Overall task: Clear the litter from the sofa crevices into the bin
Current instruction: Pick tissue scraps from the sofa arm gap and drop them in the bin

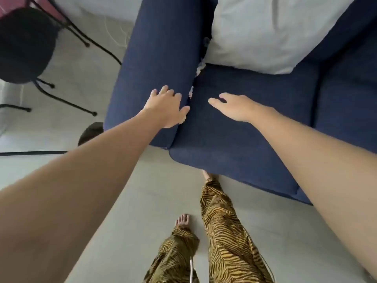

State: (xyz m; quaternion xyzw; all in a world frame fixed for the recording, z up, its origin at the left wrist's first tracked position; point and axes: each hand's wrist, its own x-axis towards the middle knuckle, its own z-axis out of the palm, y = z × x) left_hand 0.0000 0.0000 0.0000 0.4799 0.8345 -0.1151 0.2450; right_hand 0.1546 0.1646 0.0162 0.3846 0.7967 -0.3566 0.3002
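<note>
A dark blue sofa [240,127] fills the upper middle of the head view. Pale scraps of litter [199,71] poke out of the crevice between the armrest [159,58] and the seat cushion, and another scrap [190,92] lies lower in the same gap. My left hand [166,107] lies flat on the armrest, thumb at the crevice edge, fingers spread and holding nothing. My right hand [234,107] hovers over the seat cushion, open, fingers pointing toward the crevice. A dark round object [90,132], partly hidden behind my left forearm, may be the bin.
A light grey pillow [271,31] leans on the sofa's back. A black round stool [26,45] with thin metal legs stands on the pale floor at the left. A black bar [30,153] lies along the floor. My feet stand in front of the sofa.
</note>
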